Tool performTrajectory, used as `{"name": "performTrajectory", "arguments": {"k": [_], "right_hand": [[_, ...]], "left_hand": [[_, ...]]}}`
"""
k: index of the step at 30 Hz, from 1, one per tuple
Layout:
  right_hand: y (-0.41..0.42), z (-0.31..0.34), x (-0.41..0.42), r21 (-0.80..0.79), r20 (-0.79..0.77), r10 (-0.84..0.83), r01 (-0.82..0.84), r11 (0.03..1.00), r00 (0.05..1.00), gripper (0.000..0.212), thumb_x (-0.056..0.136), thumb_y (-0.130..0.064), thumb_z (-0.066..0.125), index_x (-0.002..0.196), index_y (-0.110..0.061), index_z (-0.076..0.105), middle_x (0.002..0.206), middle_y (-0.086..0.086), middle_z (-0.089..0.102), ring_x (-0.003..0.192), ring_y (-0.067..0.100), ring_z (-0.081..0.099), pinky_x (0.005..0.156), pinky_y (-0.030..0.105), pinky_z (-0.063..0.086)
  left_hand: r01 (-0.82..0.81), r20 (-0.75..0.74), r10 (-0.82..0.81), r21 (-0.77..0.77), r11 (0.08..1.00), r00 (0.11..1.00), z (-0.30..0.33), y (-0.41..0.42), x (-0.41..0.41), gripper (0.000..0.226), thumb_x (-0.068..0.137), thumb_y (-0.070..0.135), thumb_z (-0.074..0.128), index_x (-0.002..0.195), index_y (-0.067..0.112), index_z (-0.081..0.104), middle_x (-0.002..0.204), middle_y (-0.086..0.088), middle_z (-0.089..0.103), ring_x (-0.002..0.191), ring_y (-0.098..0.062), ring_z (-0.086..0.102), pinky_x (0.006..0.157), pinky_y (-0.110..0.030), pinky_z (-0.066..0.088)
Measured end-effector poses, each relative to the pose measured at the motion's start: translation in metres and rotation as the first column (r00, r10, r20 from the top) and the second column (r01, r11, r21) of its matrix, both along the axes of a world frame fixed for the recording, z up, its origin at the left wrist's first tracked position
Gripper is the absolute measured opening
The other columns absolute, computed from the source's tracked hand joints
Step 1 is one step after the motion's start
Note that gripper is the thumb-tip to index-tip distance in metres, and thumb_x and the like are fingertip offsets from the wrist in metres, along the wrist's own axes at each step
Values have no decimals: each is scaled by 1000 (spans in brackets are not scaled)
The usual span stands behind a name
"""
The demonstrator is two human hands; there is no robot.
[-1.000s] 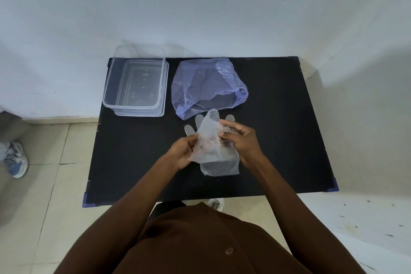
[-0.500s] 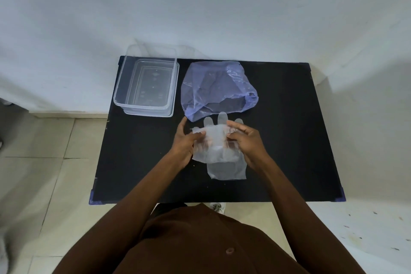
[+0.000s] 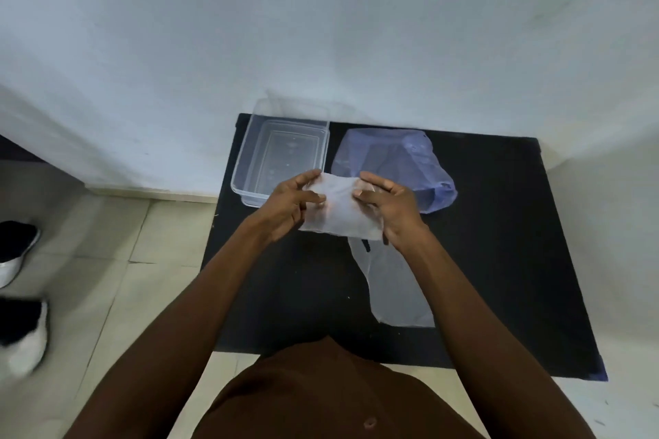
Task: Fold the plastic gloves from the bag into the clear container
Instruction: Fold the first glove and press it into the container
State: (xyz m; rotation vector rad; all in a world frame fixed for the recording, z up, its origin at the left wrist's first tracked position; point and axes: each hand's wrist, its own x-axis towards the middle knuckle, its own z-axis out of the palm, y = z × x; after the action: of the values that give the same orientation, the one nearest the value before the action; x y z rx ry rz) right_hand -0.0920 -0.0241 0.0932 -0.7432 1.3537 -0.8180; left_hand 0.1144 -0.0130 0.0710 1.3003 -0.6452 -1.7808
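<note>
- The glove (image 3: 338, 210) in the hands is thin, translucent plastic film, milky white, folded into a rough rectangle with a soft crinkled lower edge.
- The left hand (image 3: 290, 205) pinches the glove's left side, thumb on top, fingers curled under; the right hand (image 3: 387, 205) grips its right side the same way. It is held stretched between them, raised above the counter (image 3: 499, 224) near the far-left part.
- A second glove (image 3: 396, 289) of the same clear film lies flat on the counter toward the near edge, below the right hand, its cuff end pointing to the near edge.
- The counter is a matte black rectangle, with a small blue patch at its near-right corner.
- The clear container (image 3: 285, 153) is a rigid, see-through rectangular tub with rounded corners at the far-left corner, its far rim against the white wall (image 3: 321, 28). I see nothing in it.
- The bag (image 3: 396, 167) is thin, bluish-purple film, crumpled and slumped, just right of the container along the far edge; its mouth opens toward the right. What it holds I cannot tell.
- The right half of the counter is bare black surface; the left edge drops to a pale tiled floor (image 3: 124, 278).
</note>
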Motion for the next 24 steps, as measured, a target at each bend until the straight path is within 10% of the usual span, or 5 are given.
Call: {"name": "performTrajectory", "arguments": {"k": [6, 9, 17, 20, 24], "right_hand": [[-49, 7, 58, -133, -80, 73, -83, 988, 994, 56, 77, 6, 80, 130, -5, 64, 117, 6, 67, 84, 7, 68, 66, 16, 61], [-71, 7, 84, -246, -78, 84, -101, 964, 993, 57, 78, 2, 81, 131, -14, 64, 127, 4, 66, 100, 21, 73, 80, 34, 64], [-98, -9, 117, -396, -257, 21, -126, 909, 966, 51, 85, -2, 75, 132, -17, 65, 128, -3, 68, 96, 3, 72, 81, 25, 62], [-104, -29, 126, -284, -348, 57, -164, 945, 936, 52, 84, 3, 73, 133, -11, 62, 121, 2, 68, 83, 0, 69, 71, 11, 57], [-111, -48, 142, -170, -511, 124, -241, 955, 850, 60, 83, -3, 72, 140, -14, 56, 137, 7, 60, 123, 22, 60, 98, 23, 48]], "left_hand": [[-24, 145, 36, -84, 996, 989, 16, -41, 58, 73, 83, -17, 62, 147, 13, 44, 145, -4, 47, 91, -23, 71, 67, -27, 63], [82, 323, -9, -215, 973, 946, 26, -62, 80, 79, 83, -12, 67, 151, 19, 40, 150, 2, 44, 96, -26, 71, 73, -35, 65], [331, 677, 42, -412, 849, 735, 4, -100, 115, 78, 89, -4, 65, 155, 22, 32, 154, 13, 36, 114, 18, 52, 90, -11, 51], [335, 712, -6, -323, 885, 702, -22, -102, 121, 80, 87, -6, 65, 155, 20, 31, 155, 13, 33, 137, -5, 45, 112, -29, 44], [351, 722, -142, -148, 924, 677, -43, -105, 126, 83, 87, -3, 65, 157, 17, 24, 161, -8, 29, 146, -23, 34, 115, -32, 35]]}}
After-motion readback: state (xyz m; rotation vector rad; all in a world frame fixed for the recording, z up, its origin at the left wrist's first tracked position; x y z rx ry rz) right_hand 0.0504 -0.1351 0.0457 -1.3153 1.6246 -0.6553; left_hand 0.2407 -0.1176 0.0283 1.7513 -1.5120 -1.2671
